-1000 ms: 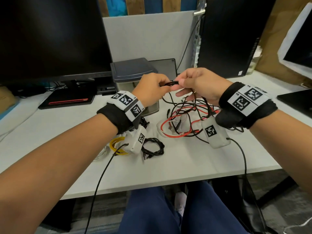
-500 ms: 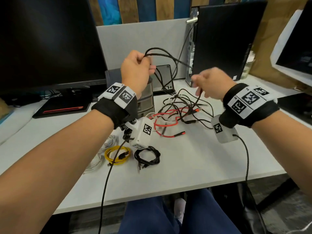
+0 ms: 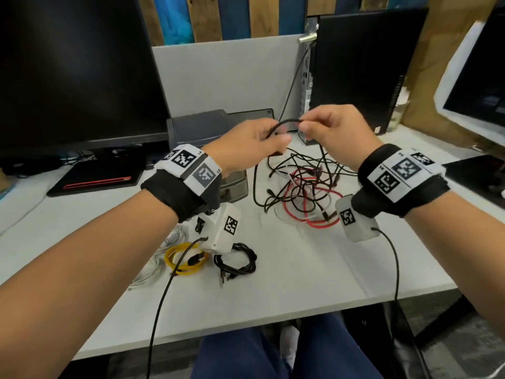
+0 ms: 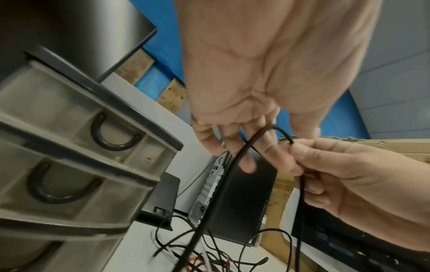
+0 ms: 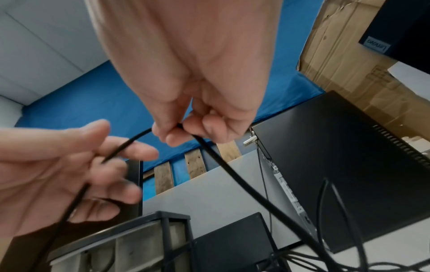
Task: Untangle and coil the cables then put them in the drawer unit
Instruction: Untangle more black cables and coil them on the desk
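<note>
A black cable point(image 3: 285, 122) arcs between my two hands above the white desk point(image 3: 314, 283). My left hand point(image 3: 270, 139) holds one part of it among loosely curled fingers point(image 5: 109, 162). My right hand point(image 3: 306, 127) pinches it between thumb and fingertips point(image 5: 184, 128). From the right hand the cable drops into a tangle of black, red and white cables point(image 3: 300, 192). A grey drawer unit point(image 3: 196, 127) stands behind my left hand, its translucent drawers point(image 4: 81, 147) shut. Near the front left lie a coiled yellow cable point(image 3: 183, 258), a coiled black cable point(image 3: 236, 262) and a white cable point(image 3: 153, 269).
A large monitor point(image 3: 76, 72) stands at the back left with a black pad point(image 3: 95, 179) under it. A black computer tower point(image 3: 363, 67) stands behind the tangle. Another screen point(image 3: 478, 91) sits at the right. The desk's front edge is close to my legs.
My left hand has come down from its raised position. The two hands are now close together with a short arc of black cable between them.
</note>
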A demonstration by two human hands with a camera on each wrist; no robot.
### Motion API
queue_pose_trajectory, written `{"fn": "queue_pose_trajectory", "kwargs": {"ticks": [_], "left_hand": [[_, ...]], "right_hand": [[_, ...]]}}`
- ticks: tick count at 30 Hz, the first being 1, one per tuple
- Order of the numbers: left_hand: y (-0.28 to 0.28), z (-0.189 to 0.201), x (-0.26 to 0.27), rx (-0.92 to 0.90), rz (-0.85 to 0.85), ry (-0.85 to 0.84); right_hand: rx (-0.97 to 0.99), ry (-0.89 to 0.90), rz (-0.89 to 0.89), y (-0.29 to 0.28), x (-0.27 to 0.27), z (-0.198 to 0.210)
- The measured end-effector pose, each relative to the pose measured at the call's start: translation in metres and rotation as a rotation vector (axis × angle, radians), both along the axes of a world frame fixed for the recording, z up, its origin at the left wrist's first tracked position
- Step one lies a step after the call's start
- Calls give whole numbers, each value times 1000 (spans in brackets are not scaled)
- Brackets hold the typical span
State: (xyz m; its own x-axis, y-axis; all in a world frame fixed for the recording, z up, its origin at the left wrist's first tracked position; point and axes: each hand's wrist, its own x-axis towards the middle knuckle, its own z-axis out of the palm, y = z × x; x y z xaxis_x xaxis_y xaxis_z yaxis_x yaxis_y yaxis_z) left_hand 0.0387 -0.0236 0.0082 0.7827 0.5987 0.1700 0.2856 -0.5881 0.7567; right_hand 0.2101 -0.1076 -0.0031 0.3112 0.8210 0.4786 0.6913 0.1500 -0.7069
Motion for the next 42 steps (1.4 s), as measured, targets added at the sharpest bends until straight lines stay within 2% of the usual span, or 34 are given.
{"fn": "queue_pose_trajectory", "kwargs": {"ticks": [3,7,11,13,15,18,20,21,22,25,27,31,34,36,40,42], "left_hand": [[-4,2,7,-79,33,-176],[8,8,8,-343,157,-592],[13,16,4,-377,229,-776],[14,15,3,-378,258,-770],[18,12,3,-348,285,-712],[21,9,1,-286,292,-633],[22,6,1,-234,283,-577],[24,4,1,-205,284,-536],[24,2,2,-183,291,-485],[25,-4,2,-152,347,-292],[23,-5,0,-100,315,-234],[11,-1,2,39,173,-254],[1,5,5,123,129,-264],[-2,10,5,96,120,-348],[-2,22,6,-223,156,-670],[-2,26,4,-297,194,-787]], "right_hand": [[-114,-53,17,0,-4,-8],[-403,-90,-34,-1,5,-24],[-538,-55,-40,1,13,-36],[-514,-3,-45,3,14,-34],[-399,60,-101,9,21,-25],[-12,188,-204,11,29,10],[226,390,-128,6,28,36],[287,439,-79,4,26,45],[290,414,-58,4,25,50],[21,145,-80,3,22,45],[-110,103,-70,2,21,32],[-69,174,-38,0,11,22],[-59,134,-16,1,7,22],[-153,21,-3,1,8,18],[-383,-257,-24,4,20,1],[-435,-328,-65,4,25,-5]]}}
